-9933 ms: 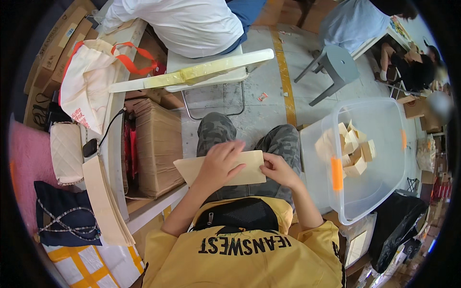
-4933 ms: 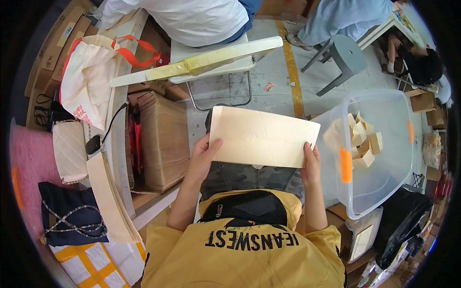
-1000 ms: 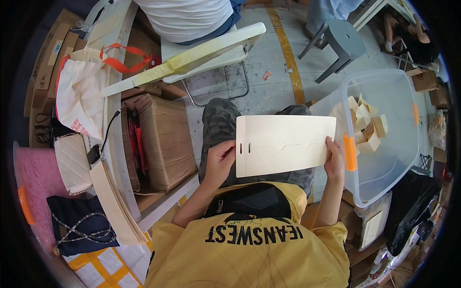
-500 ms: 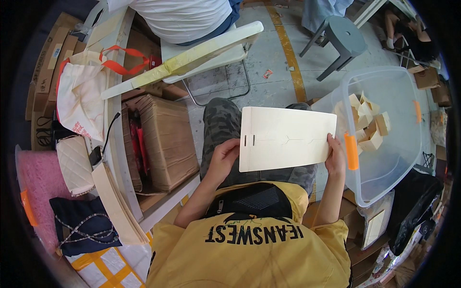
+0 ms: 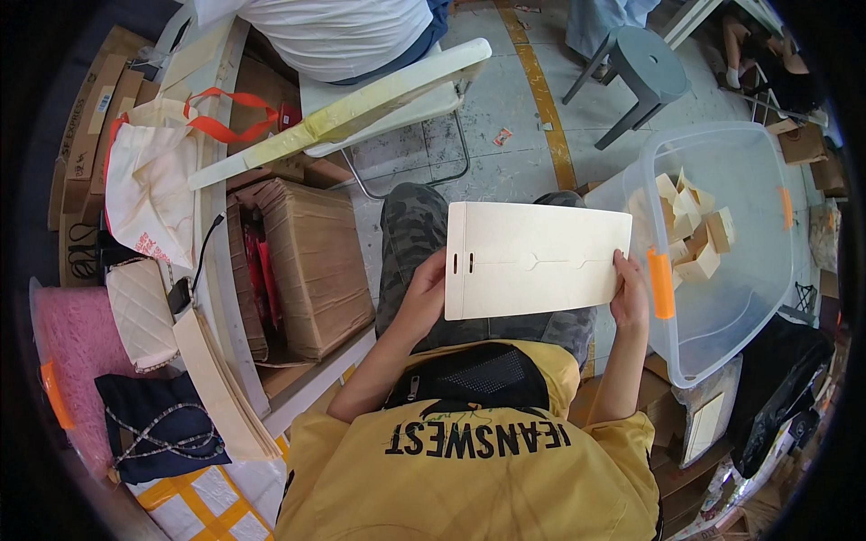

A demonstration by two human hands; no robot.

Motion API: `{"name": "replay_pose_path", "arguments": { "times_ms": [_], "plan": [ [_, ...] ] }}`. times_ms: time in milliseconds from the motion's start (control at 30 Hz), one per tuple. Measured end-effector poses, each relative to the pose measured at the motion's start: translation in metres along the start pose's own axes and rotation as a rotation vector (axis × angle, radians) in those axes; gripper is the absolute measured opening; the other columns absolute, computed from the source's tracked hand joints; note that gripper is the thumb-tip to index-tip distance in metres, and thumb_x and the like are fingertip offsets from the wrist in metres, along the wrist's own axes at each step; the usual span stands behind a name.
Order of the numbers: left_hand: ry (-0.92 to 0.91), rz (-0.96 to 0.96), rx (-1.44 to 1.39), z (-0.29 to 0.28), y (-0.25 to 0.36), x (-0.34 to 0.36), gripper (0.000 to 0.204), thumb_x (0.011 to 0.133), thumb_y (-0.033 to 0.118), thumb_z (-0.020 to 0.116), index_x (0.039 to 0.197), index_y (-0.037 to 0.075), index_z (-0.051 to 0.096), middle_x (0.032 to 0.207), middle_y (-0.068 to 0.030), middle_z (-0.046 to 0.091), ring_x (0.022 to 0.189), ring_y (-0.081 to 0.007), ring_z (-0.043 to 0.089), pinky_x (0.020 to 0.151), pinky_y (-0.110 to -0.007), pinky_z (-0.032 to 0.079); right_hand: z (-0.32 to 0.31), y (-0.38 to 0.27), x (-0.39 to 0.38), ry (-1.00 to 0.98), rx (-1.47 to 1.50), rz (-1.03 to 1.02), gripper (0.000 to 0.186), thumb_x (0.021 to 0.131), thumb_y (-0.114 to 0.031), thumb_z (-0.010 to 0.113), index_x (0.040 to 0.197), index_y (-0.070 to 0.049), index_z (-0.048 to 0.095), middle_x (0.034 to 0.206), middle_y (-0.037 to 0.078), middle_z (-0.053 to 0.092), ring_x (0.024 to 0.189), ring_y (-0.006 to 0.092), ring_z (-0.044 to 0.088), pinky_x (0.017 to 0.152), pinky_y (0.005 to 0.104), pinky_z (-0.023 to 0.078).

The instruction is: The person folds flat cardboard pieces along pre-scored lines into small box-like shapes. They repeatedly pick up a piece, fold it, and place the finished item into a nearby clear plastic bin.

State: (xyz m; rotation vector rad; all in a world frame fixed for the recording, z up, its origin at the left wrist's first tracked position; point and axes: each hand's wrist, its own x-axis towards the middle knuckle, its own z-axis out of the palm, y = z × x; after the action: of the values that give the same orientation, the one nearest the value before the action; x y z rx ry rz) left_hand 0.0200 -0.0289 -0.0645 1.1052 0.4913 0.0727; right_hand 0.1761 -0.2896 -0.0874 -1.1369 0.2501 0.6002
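A flat cream cardboard sheet (image 5: 541, 257) lies level above my lap, with slots near its left end and a fine cut line along its middle. My left hand (image 5: 424, 293) grips the left edge, its fingertips hidden behind the sheet. At the opposite edge, my right hand (image 5: 630, 290) pinches the card, thumb on top and the other fingers underneath. Just right of that hand stands a clear plastic bin (image 5: 740, 316) with orange handles. Several folded cream card pieces (image 5: 699, 239) sit inside it.
On the left, a table (image 5: 216, 216) carries a cloth bag (image 5: 153, 180), a quilted white purse (image 5: 142, 311) and a stack of cream card strips (image 5: 221, 388). A big cardboard box (image 5: 311, 270) stands beside it. Ahead are a person on a white chair (image 5: 388, 117) and a grey stool (image 5: 645, 68).
The sheet's left end has shifted slightly left and tilted a little, with my left hand moving along with it. My right hand stays almost in place.
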Motion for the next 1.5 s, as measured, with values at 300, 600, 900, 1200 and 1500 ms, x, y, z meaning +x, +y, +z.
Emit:
{"name": "replay_pose_path", "arguments": {
  "times_ms": [300, 600, 900, 1200, 1500],
  "plan": [
    [-0.029, 0.217, 0.706, -0.009, -0.016, 0.026, 0.029, 0.081, 0.011, 0.058, 0.106, -0.003, 0.055, 0.093, -0.0171, 0.063, 0.081, -0.0258, 0.063, 0.074, -0.032, 0.048, 0.004, -0.004, -0.005, -0.012, 0.035, -0.053, 0.028, 0.091, -0.014, 0.048, 0.113, 0.002, 0.051, 0.103, 0.008, 0.061, 0.091, 0.0136, 0.059, 0.079, 0.0253, 0.046],
    [-0.366, 0.265, 0.585, 0.016, -0.028, 0.032, 0.051, 0.084, 0.031, 0.061, 0.123, 0.001, 0.047, 0.122, -0.0106, 0.049, 0.108, -0.0202, 0.049, 0.088, -0.03, 0.041, 0.065, 0.011, -0.029, -0.015, -0.064, -0.119, 0.057, 0.091, -0.016, 0.048, 0.14, -0.005, 0.021, 0.135, 0.01, 0.039, 0.12, 0.017, 0.041, 0.099, 0.0298, 0.032],
    [0.001, 0.077, 0.024, 0.016, 0.002, 0.015, 0.036, 0.087, 0.014, 0.058, 0.118, -0.003, 0.049, 0.109, -0.0044, 0.055, 0.1, -0.0119, 0.051, 0.084, -0.025, 0.041, 0.072, 0.02, -0.03, 0.022, -0.794, -0.708, 0.069, 0.084, -0.009, 0.056, 0.14, -0.002, 0.017, 0.141, 0.016, 0.029, 0.128, 0.0273, 0.032, 0.102, 0.0372, 0.029],
    [-0.018, 0.228, 0.096, 0.02, 0.011, -0.001, 0.038, 0.086, 0.018, 0.061, 0.116, -0.002, 0.048, 0.11, -0.0064, 0.055, 0.1, -0.0106, 0.05, 0.084, -0.026, 0.042, 0.12, 0.016, -0.045, -0.381, -0.629, -0.412, 0.068, 0.083, -0.017, 0.062, 0.136, -0.001, 0.021, 0.119, 0.015, 0.05, 0.105, 0.0206, 0.051, 0.091, 0.0301, 0.039],
    [0.396, 0.848, 0.312, 0.013, 0.017, 0.011, 0.047, 0.088, 0.01, 0.052, 0.13, 0.0, 0.034, 0.123, -0.0121, 0.044, 0.113, -0.023, 0.042, 0.095, -0.036, 0.034, 0.122, 0.051, -0.044, -0.339, -0.31, -0.298, 0.038, 0.097, -0.03, 0.04, 0.105, 0.003, 0.057, 0.089, 0.002, 0.061, 0.081, 0.0083, 0.053, 0.072, 0.0228, 0.042]
  ]
}}
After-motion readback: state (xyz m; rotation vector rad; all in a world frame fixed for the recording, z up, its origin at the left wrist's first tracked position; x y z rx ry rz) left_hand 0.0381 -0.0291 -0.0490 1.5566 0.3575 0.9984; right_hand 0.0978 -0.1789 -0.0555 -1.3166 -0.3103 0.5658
